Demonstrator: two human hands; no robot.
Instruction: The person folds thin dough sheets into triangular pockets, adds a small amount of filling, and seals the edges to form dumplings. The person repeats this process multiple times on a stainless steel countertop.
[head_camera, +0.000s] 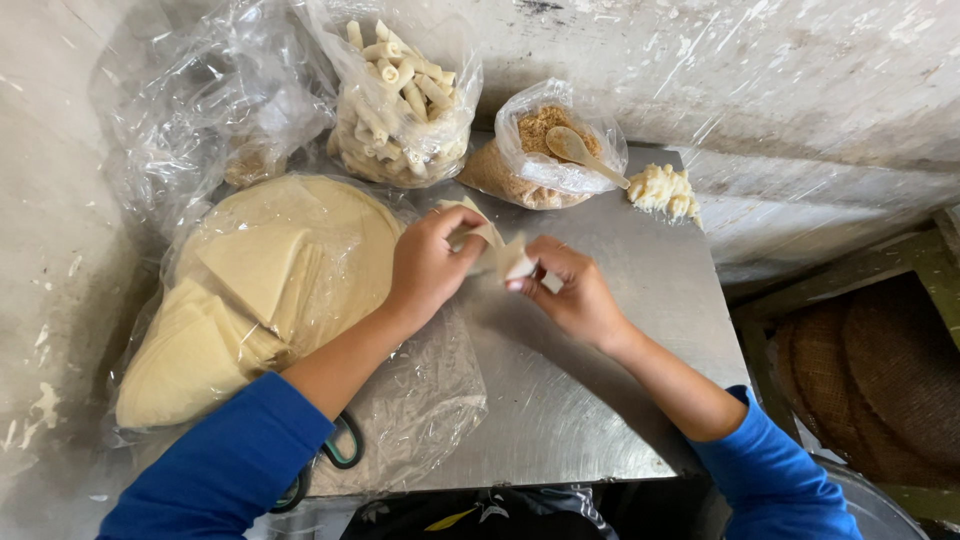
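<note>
Head view: the left hand (425, 265) and right hand (570, 290) both pinch a pale wrapper (495, 250) just above the steel table (590, 400). Stacked wrappers (260, 290) lie left; a bag of rolls (405, 95) and a spoon (585, 155) in crumbs sit behind.

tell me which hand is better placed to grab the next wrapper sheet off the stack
Left, probably. The left hand sits right beside the stack of wrapper sheets, at its edge. The right hand is farther over the metal table, and both hands pinch the folded wrapper.
</note>
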